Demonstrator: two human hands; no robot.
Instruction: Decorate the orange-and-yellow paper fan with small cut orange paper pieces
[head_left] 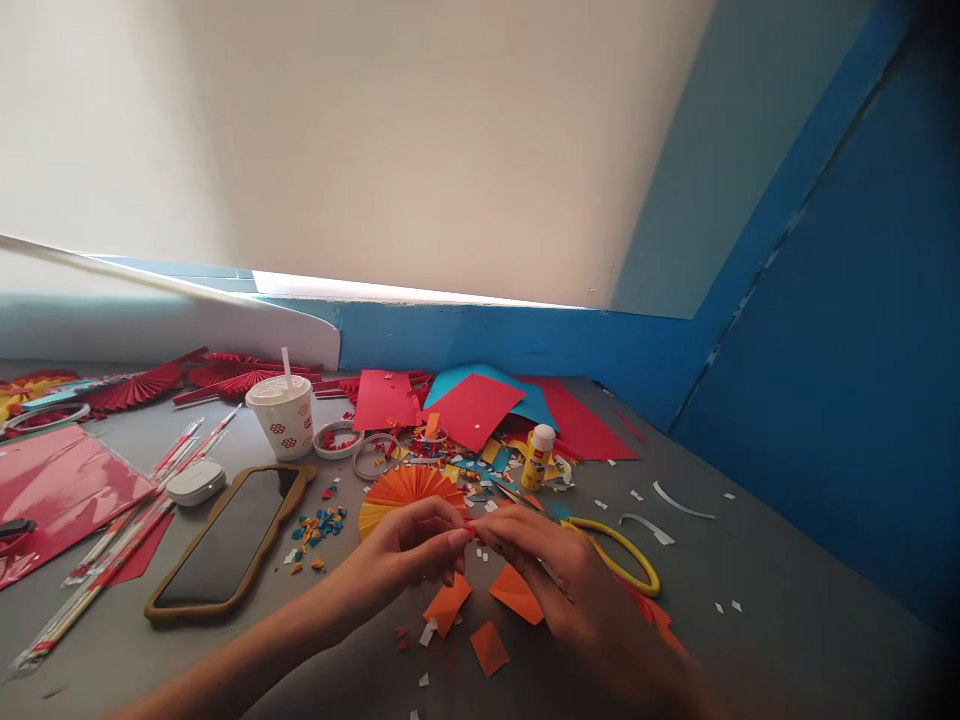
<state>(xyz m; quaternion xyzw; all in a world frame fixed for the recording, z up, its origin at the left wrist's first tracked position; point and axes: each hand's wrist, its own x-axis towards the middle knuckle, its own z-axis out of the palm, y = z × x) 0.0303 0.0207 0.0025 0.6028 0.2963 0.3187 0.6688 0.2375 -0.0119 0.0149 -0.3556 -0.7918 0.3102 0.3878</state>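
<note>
My left hand (420, 540) and my right hand (540, 555) meet at the middle of the table, fingers closed in a pinch. Between their fingertips shows a bit of a small red paper piece (471, 527), mostly hidden by the fingers. Just behind my left hand lies a pleated orange and yellow paper fan (412, 485). Scissors with a yellow handle (649, 572) lie beyond my right hand, which partly covers them. Several orange paper pieces (490, 648) rest on the table under the hands. A yellow glue stick (536, 458) with a white cap stands behind.
A phone in a brown case (154, 605), a white earbud case (196, 483) and a lidded cup (279, 420) with a straw stand left. Wrapped straws (105, 560) lie farther left. Red sheets (476, 405), paper rings (375, 456) and scraps (319, 527) are strewn behind. A blue wall (825, 400) bounds the right.
</note>
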